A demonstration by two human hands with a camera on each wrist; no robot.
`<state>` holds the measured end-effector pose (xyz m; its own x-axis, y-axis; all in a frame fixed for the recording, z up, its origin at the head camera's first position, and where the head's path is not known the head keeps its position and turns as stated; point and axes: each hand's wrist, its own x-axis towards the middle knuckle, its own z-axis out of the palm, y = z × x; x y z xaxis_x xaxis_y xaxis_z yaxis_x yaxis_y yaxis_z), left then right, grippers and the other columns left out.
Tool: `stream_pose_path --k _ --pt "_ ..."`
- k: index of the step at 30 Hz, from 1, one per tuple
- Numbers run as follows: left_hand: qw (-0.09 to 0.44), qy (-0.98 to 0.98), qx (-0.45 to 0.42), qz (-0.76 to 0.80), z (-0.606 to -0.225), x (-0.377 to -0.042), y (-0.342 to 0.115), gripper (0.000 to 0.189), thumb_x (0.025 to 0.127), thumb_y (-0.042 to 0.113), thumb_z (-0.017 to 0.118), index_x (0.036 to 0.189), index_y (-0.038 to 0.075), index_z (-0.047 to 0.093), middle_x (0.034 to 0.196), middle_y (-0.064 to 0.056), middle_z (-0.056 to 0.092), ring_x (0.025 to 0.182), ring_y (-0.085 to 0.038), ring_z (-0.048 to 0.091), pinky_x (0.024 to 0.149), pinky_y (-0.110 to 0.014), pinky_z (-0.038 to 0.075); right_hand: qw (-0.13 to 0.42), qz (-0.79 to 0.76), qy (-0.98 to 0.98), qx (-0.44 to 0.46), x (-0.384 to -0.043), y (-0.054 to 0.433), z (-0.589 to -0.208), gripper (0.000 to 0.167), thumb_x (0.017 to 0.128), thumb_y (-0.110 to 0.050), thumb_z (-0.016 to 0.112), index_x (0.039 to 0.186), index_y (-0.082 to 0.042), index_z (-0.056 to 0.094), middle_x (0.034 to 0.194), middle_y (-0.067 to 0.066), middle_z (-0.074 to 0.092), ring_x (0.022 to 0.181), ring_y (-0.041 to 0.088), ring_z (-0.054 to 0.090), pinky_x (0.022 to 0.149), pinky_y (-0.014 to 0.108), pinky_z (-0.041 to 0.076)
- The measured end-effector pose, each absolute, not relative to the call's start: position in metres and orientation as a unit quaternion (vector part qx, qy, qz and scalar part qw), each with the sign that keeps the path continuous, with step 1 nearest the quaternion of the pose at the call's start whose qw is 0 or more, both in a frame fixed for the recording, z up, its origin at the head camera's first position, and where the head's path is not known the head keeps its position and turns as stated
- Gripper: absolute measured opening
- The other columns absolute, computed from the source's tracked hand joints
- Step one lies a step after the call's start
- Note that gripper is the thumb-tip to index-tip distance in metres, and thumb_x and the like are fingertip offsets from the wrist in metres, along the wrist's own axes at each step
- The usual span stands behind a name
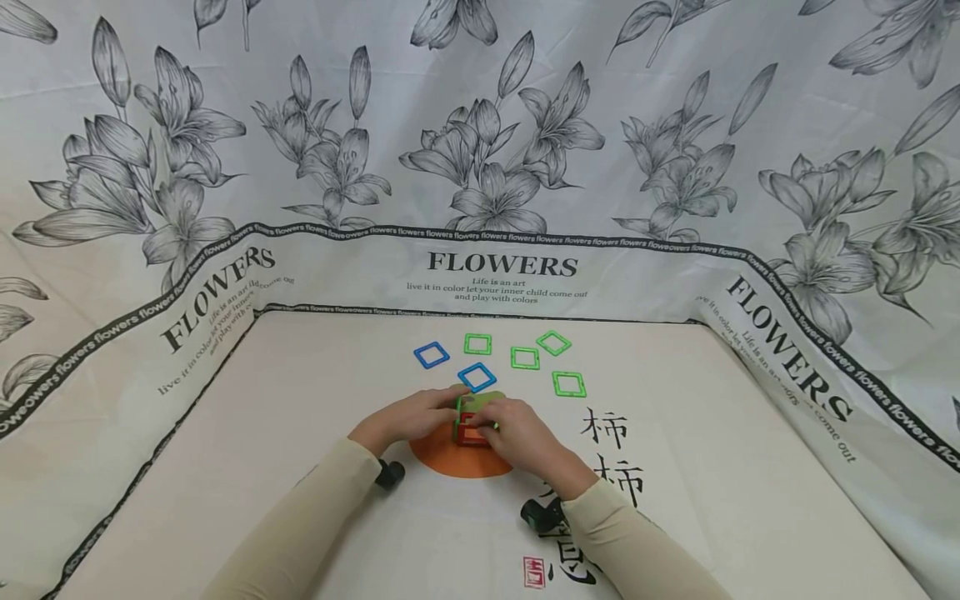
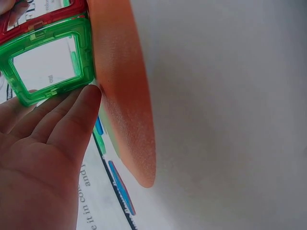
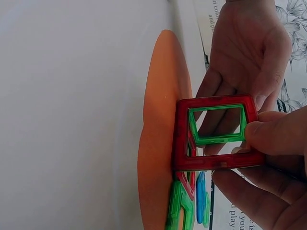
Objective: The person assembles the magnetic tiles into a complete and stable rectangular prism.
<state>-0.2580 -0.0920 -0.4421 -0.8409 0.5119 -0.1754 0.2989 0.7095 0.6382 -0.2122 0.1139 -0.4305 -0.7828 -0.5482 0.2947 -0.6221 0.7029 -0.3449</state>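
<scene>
Several magnetic tile frames form a small upright structure on an orange printed circle (image 1: 461, 468). My right hand (image 1: 525, 433) pinches a red square tile (image 3: 181, 134) at its edge, thumb on one side and fingers on the other. Behind it, through its opening, a green tile (image 3: 220, 139) shows. My left hand (image 1: 416, 414) has its fingers straight, their tips against the green tile (image 2: 85, 48) on the structure's left side. In the left wrist view, the red tile's edge meets the green one. Low beside the structure, another green tile (image 3: 174, 206) appears in the right wrist view.
Beyond the hands lie two blue square tiles (image 1: 442, 350) and several green square tiles (image 1: 525, 367), spread flat on the pale cloth. Black printed characters (image 1: 606, 429) run down the right. A flower-patterned curtain (image 1: 495, 167) encloses the back and sides. Both wrists carry black cameras (image 1: 540, 515).
</scene>
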Motion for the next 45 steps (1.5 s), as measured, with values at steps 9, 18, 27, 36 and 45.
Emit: stream_pose_path --k 9,18,27,36,45 --pt "0.182 0.904 0.22 0.318 -0.4418 -0.2572 -0.0918 0.053 0.098 0.036 0.046 0.15 0.027 0.038 0.152 0.0 0.043 0.142 -0.027 0.036 0.115 -0.057 0.03 0.084 0.216 -0.921 0.312 -0.2122 0.1133 -0.431 0.013 0.088 -0.011 0.07 0.099 -0.012 0.076 0.096 -0.002 0.073 0.094 0.014 0.064 0.083 0.031 0.057" --pt "0.185 0.903 0.218 0.322 -0.4415 -0.2566 -0.0924 0.055 0.098 0.039 0.048 0.15 0.028 0.037 0.153 -0.002 0.041 0.143 -0.028 0.035 0.115 -0.059 0.028 0.083 0.22 -0.923 0.306 -0.2127 0.1138 -0.4331 0.013 0.087 -0.011 0.07 0.099 -0.014 0.075 0.097 -0.003 0.072 0.095 0.015 0.063 0.084 0.032 0.056" --pt "0.181 0.901 0.232 0.318 -0.4409 -0.2567 -0.0931 0.057 0.097 0.042 0.049 0.151 0.027 0.036 0.153 -0.002 0.042 0.143 -0.028 0.036 0.115 -0.057 0.029 0.078 0.22 -0.921 0.312 -0.2135 0.1152 -0.4322 0.014 0.089 -0.012 0.069 0.101 -0.015 0.075 0.1 -0.003 0.071 0.097 0.014 0.063 0.086 0.032 0.056" --pt "0.178 0.898 0.245 0.32 -0.4398 -0.2552 -0.0937 0.058 0.097 0.042 0.049 0.151 0.025 0.036 0.151 -0.001 0.044 0.142 -0.027 0.037 0.115 -0.057 0.029 0.077 0.221 -0.915 0.328 -0.2154 0.1182 -0.4327 0.013 0.089 -0.014 0.069 0.1 -0.016 0.074 0.102 -0.004 0.071 0.099 0.014 0.064 0.088 0.034 0.056" --pt "0.179 0.898 0.244 0.32 -0.4413 -0.2563 -0.0945 0.059 0.097 0.044 0.049 0.151 0.025 0.036 0.152 0.0 0.043 0.143 -0.027 0.036 0.115 -0.056 0.029 0.074 0.219 -0.914 0.333 -0.2158 0.1206 -0.4302 0.012 0.088 -0.012 0.069 0.099 -0.014 0.074 0.102 -0.003 0.071 0.097 0.014 0.064 0.085 0.033 0.056"
